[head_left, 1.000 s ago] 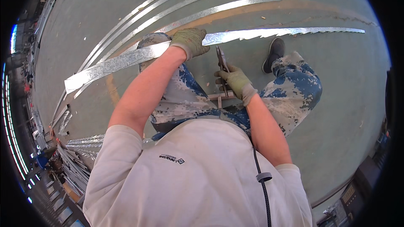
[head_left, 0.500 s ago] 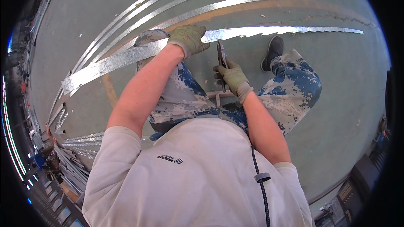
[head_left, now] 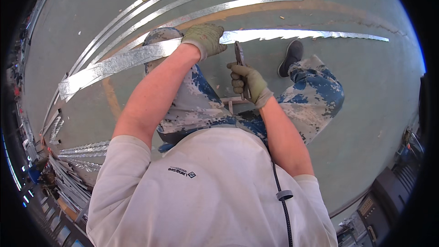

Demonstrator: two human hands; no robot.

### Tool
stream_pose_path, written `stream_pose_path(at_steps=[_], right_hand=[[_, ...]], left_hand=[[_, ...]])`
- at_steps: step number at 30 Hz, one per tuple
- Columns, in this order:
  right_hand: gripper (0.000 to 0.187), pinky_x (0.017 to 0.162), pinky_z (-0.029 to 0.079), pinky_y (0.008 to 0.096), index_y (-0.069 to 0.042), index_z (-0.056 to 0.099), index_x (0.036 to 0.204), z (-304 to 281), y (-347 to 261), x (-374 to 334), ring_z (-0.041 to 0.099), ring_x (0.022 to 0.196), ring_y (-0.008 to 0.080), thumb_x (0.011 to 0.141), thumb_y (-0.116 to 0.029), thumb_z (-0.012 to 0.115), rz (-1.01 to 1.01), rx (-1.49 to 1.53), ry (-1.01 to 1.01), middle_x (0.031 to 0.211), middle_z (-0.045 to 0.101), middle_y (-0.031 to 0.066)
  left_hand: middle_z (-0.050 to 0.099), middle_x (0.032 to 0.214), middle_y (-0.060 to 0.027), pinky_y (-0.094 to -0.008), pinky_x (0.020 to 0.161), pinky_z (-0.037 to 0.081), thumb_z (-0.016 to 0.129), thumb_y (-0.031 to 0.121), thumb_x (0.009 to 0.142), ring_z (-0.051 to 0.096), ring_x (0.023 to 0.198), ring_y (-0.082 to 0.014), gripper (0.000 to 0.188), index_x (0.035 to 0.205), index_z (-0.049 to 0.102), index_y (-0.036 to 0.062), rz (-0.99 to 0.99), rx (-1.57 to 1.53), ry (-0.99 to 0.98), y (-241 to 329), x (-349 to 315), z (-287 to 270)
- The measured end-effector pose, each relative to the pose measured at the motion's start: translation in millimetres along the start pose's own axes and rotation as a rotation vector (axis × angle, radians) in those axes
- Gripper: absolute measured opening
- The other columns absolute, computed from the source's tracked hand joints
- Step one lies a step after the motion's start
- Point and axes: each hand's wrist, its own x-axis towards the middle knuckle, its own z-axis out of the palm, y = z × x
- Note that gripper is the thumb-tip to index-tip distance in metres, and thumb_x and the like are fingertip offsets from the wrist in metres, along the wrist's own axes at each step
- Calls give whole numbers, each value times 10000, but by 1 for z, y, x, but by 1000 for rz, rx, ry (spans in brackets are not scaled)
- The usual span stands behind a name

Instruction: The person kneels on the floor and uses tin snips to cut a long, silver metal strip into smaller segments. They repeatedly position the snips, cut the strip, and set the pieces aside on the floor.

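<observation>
Broadly, grey-green floor [head_left: 370, 128] fills the view, scuffed, with a tan band curving across the upper part. Person's white short-sleeved shirt [head_left: 219, 201] takes up 6 o'clock; digital-camouflage trousers [head_left: 315, 93] above it, knees apart at 11 and 3.

Main item: toothed metal strip [head_left: 132, 56], long, shiny, running from just past 9 o'clock over the left knee to 2 o'clock. Its right-hand stretch has a jagged lower edge and narrows toward the far end. Plain metal strips [head_left: 256, 2] lie beyond it on the floor, roughly side by side, sweeping from 10 to 1 o'clock. Serrated metal lengths [head_left: 87, 148] near 8:30; heaped metal offcuts [head_left: 71, 185] at 8, nearer the rim.

Dark shoe [head_left: 291, 57] at 2 o'clock, just below the toothed strip.

Left hand [head_left: 206, 40], green-gloved, at 12 o'clock: fingers closed over the strip, gripping it near the knee. Right hand [head_left: 249, 83], gloved alike, at 1:30: fingers curled round the handles of metal snips [head_left: 239, 54]. Snips point to 12, tip right by the strip's lower edge; contact or gap, cannot tell.

Smallest noted: yellowish scrap [head_left: 282, 17] on the floor, 1 o'clock.
</observation>
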Motion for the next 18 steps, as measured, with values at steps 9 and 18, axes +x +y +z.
stream_pose_path(at_steps=[9, 18], right_hand=[[147, 398, 350, 307, -95, 614, 1024, 31, 19, 7, 457, 489, 116, 919, -170, 684, -209, -429, 368, 719, 543, 20], [345, 984, 530, 496, 23, 619, 1197, 31, 24, 22, 675, 1120, 487, 942, -209, 596, -354, -1490, 923, 1134, 704, 336]], left_hand=[[726, 1244, -126, -465, 993, 549, 679, 435, 917, 681, 1186, -323, 466, 1254, 704, 114, 6, -35, 92, -7, -4, 9], [734, 1227, -144, -468, 971, 557, 715, 417, 908, 695, 1158, -339, 461, 1233, 714, 90, 65, -49, 52, -10, 4, 13]])
